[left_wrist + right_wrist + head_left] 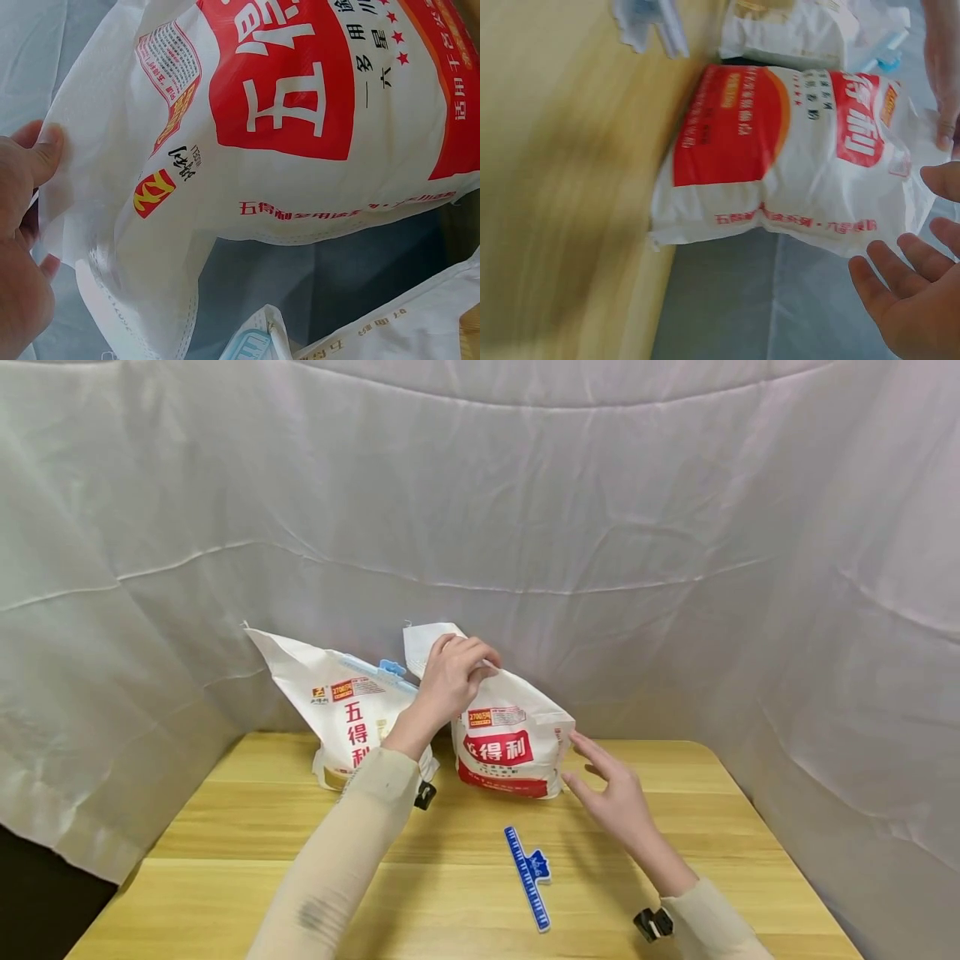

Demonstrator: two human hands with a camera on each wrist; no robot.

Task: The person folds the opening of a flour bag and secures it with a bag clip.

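A white flour bag (517, 703) with red print stands upright at the back of the wooden table. My left hand (455, 675) pinches its top edge between thumb and fingers, as the left wrist view shows up close. The top of the bag (112, 142) slants, its left corner sticking up past that hand. At the bag's right side is my right hand (617, 797), fingers spread and fingertips right at the lower side edge. In front of the bag a dark blue bag clip (531, 881) with a piano-key pattern lies on the table.
Left of it leans a second white flour bag (318, 693), its top edge held by a light blue clip (391, 667). Behind both bags hangs a grey curtain (637, 552), which also closes off the sides. The wooden table (675, 877) reaches forward toward me.
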